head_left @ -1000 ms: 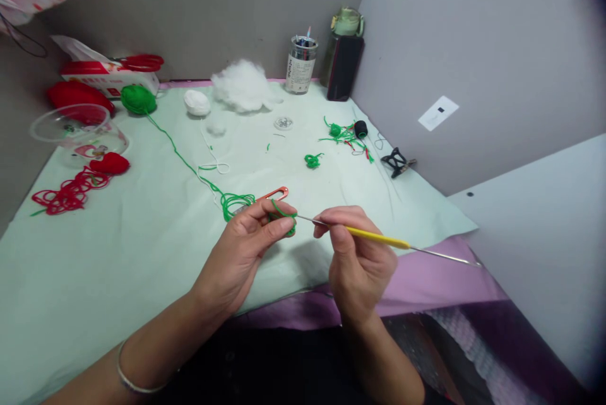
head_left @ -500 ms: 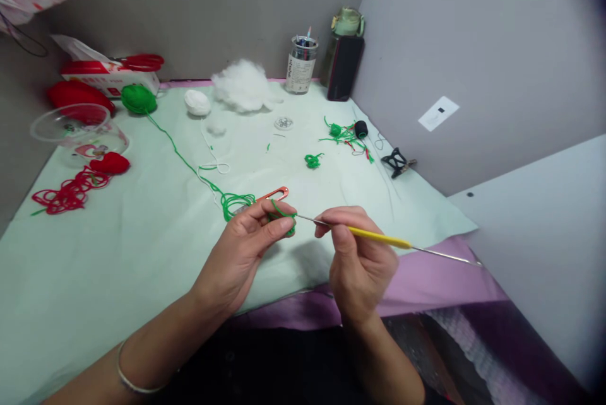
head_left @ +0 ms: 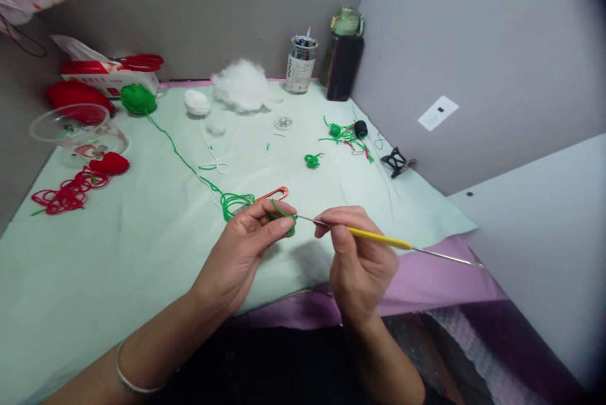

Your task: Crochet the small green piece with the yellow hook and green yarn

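Green yarn piece (head_left: pixel 292 229) stays pinched in the left hand (head_left: pixel 239 247), thumb against fingers, above the pale cloth (head_left: pixel 142 266); the right hand (head_left: pixel 362 260) grips the yellow-handled hook (head_left: pixel 379 238), tip at the piece. Almost nothing has shifted, so the work seems barely advanced.

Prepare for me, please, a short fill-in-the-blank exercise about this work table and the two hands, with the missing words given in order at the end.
1. The right hand holds a hook with a handle coloured ____.
2. The small yarn piece pinched by the left hand is coloured ____.
3. The red scissors lie on the ____ box.
4. The ball of yarn nearest to the fluffy stuffing is coloured ____.

Missing words: yellow; green; tissue; white.
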Demonstrator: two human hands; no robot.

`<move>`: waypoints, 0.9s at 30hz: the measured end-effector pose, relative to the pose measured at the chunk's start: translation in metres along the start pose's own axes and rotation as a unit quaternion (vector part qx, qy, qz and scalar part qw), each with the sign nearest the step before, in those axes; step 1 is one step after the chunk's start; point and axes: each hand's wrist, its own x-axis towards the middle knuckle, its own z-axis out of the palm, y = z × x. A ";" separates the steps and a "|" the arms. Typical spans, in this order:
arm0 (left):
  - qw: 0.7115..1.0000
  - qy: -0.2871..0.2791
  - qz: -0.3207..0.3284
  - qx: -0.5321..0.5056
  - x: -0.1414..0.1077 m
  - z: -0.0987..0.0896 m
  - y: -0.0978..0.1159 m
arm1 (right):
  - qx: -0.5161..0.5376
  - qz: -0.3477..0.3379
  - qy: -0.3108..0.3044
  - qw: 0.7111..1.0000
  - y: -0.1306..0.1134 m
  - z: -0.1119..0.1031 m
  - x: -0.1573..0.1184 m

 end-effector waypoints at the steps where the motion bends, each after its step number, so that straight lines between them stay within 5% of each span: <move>1: 1.000 0.000 0.000 0.000 0.000 0.000 0.000 | 0.001 -0.001 0.001 1.000 0.000 0.000 0.000; 13: 1.000 0.002 0.002 -0.002 -0.001 0.001 0.000 | -0.017 -0.001 -0.007 1.000 -0.001 -0.001 0.000; 27: 1.000 -0.002 -0.002 -0.002 0.000 0.004 0.003 | -0.108 -0.098 -0.032 0.989 0.002 -0.005 -0.007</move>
